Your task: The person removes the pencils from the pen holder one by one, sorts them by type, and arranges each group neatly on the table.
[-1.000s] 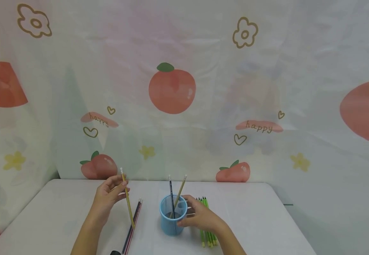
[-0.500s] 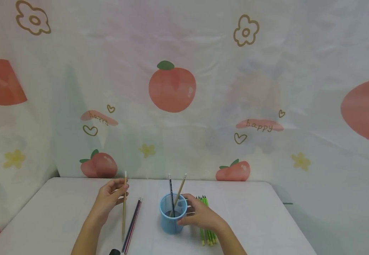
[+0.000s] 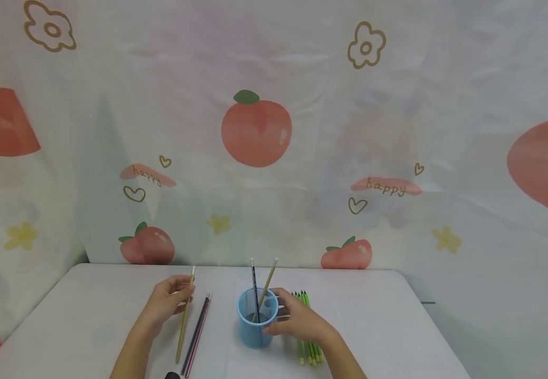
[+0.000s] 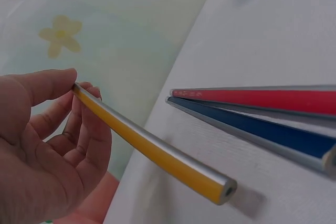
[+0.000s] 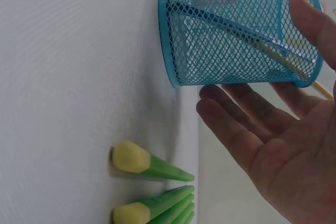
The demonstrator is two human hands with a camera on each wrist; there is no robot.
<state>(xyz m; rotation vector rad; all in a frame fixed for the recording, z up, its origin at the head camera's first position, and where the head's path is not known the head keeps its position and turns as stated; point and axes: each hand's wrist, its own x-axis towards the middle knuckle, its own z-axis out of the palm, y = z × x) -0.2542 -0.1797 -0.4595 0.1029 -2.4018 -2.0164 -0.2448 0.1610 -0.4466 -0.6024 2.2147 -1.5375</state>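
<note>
My left hand pinches a yellow-and-silver striped pencil near its white-tipped upper end, between thumb and fingers. The pencil slants down, its flat unsharpened end low over the table in the left wrist view. Just right of it lie a blue pencil and a red pencil, side by side. My right hand holds a light blue mesh pencil cup from its right side, thumb at the rim. The cup stands upright; a dark pencil and a yellowish pencil lean inside it.
Several green pencils lie on the white table to the right of the cup, partly behind my right wrist. A small black object shows at the bottom edge. A fruit-printed curtain hangs behind the table.
My left hand has moved the yellow pencil left, off its overlap with the blue and red pencils, and slightly lower; its lower end now points left. The right hand and cup stay put.
</note>
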